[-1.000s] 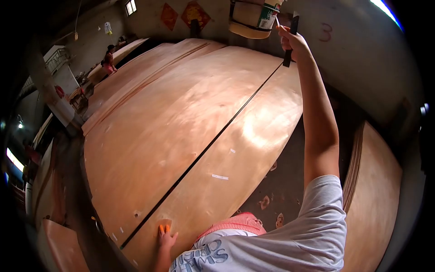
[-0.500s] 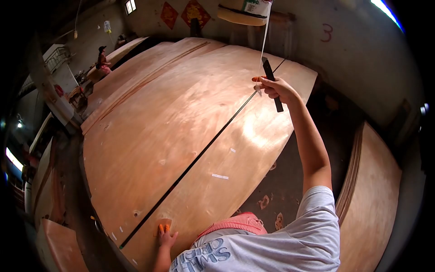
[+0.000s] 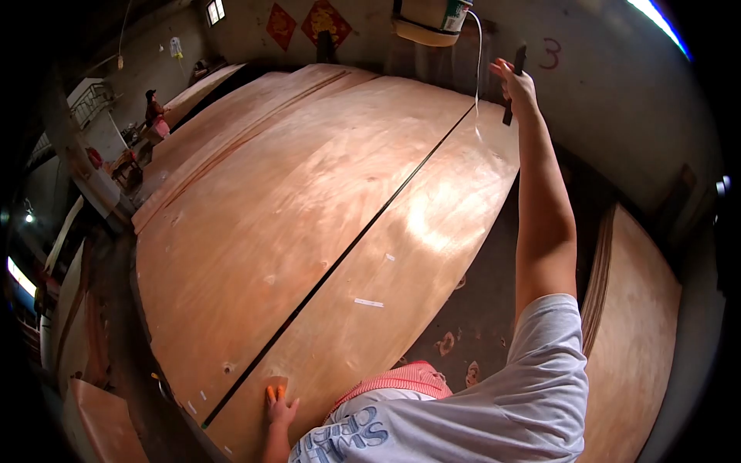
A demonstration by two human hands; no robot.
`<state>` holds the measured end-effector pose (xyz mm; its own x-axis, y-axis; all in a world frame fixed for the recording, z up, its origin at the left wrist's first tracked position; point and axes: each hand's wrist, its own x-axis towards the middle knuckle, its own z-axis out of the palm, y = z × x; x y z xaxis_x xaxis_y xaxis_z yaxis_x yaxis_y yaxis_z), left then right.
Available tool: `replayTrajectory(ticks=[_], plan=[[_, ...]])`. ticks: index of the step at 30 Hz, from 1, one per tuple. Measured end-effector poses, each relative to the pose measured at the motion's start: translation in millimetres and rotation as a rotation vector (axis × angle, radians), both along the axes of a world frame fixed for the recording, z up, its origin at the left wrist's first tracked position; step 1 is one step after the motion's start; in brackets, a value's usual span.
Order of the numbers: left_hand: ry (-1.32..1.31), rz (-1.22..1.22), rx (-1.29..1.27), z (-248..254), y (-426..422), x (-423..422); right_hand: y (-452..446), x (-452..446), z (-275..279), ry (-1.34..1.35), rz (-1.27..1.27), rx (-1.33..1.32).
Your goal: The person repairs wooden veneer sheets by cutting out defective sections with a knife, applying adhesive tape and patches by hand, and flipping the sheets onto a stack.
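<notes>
My right hand is raised near the far right corner of a large wooden sheet, its fingers round a dark flat bar. Just left of it, a white cord hangs from a bucket. My left hand rests at the sheet's near edge, orange covers on some fingertips, over a small brown patch. A long black strip runs diagonally across the sheet.
A person is at the far left beside more sheets. A stack of sheets stands at the right, past the dark floor. White paper strips lie on the large sheet. A pillar rises at the left.
My right hand first came down and left to the cord, then went back up and right with the bar, away from the cord. The bucket has swung. My left hand has stayed nearly in place.
</notes>
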<state>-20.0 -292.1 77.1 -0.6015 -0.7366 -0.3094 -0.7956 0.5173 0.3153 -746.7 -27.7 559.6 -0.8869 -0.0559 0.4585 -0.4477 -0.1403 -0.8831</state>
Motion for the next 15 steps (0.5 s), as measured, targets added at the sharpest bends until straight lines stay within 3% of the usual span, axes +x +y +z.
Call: replayTrajectory(ticks=[5,9,15], plan=[[0.007,-0.005,-0.017,-3,-1,2,-25,27,24,-0.019,0.031,0.096],[0.048,0.016,-0.018,-10,-1,4,-21,5,14,-0.091,0.228,-0.036],[0.052,-0.018,-0.073,-10,-2,5,-14,19,21,0.098,0.139,0.012]])
